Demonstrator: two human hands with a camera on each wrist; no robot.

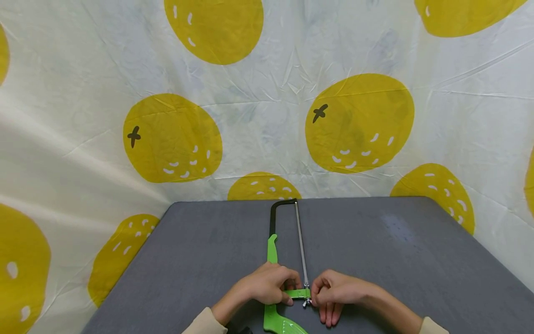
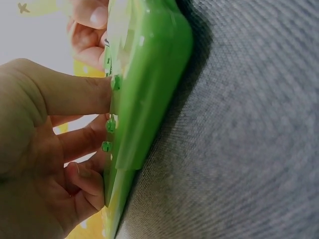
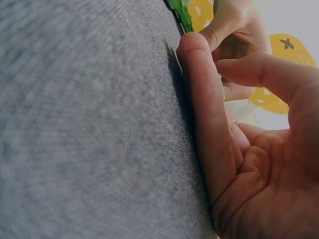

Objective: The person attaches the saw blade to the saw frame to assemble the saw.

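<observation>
A hacksaw (image 1: 272,250) lies lengthwise on the grey table, its green handle (image 1: 283,322) nearest me and its black front bow (image 1: 273,218) pointing away. The thin blade (image 1: 300,241) runs along its right side to a green cross arm (image 1: 298,293) with a metal wing nut (image 1: 306,303) at the end. My left hand (image 1: 267,284) grips the green frame and cross arm, thumb on the near side. Thumb and forefinger of my right hand (image 1: 338,290) pinch at the wing-nut end of the saw, the other fingers low against the table; the exact contact is hidden.
The dark grey table (image 1: 208,241) extends around the saw. Behind and beside it hangs a white cloth (image 1: 258,125) printed with large yellow fruit. A small black object (image 1: 246,330) shows at the bottom edge, by the left sleeve (image 1: 205,323).
</observation>
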